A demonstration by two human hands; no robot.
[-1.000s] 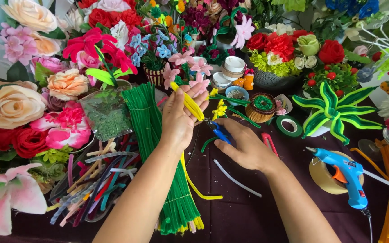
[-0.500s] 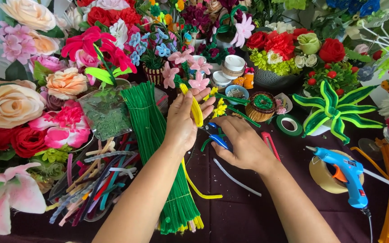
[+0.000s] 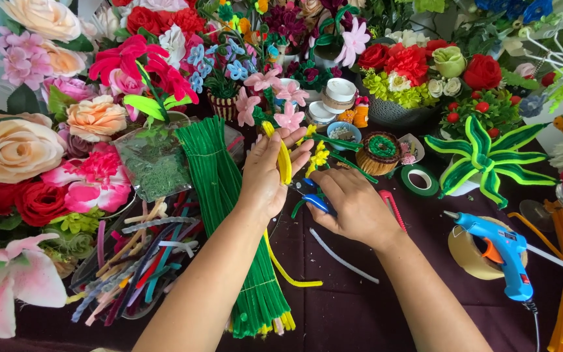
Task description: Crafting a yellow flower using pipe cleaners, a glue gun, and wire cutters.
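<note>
Hands at work over a dark purple tablecloth [image 3: 360, 306] crowded with craft flowers. Left hand [image 3: 270, 176] is raised, fingers pressed together around a bent yellow fuzzy pipe cleaner [image 3: 283, 160], which loops up past the fingertips and trails down past the wrist onto the cloth. Right hand [image 3: 353, 205] lies palm down just beside it, fingers curled over the blue-handled scissors [image 3: 314, 201]; how firmly they are clasped cannot be told, as the blades are hidden. A thick bundle of green fuzzy pipe cleaners [image 3: 229, 208] runs under the left forearm, with a heap of mixed coloured pipe cleaners [image 3: 135, 261] to its left. A white pipe cleaner [image 3: 343, 256] lies on the cloth below the right hand. A blue hot glue gun [image 3: 500, 251] rests near the right forearm, partly over a tan roll of tape [image 3: 467, 251]. A roll of green floral tape [image 3: 419, 180] sits beyond the right hand, near a small woven basket with green filling [image 3: 379, 153]. A green-and-yellow striped star-shaped plant [image 3: 483, 156] stands further right.
</note>
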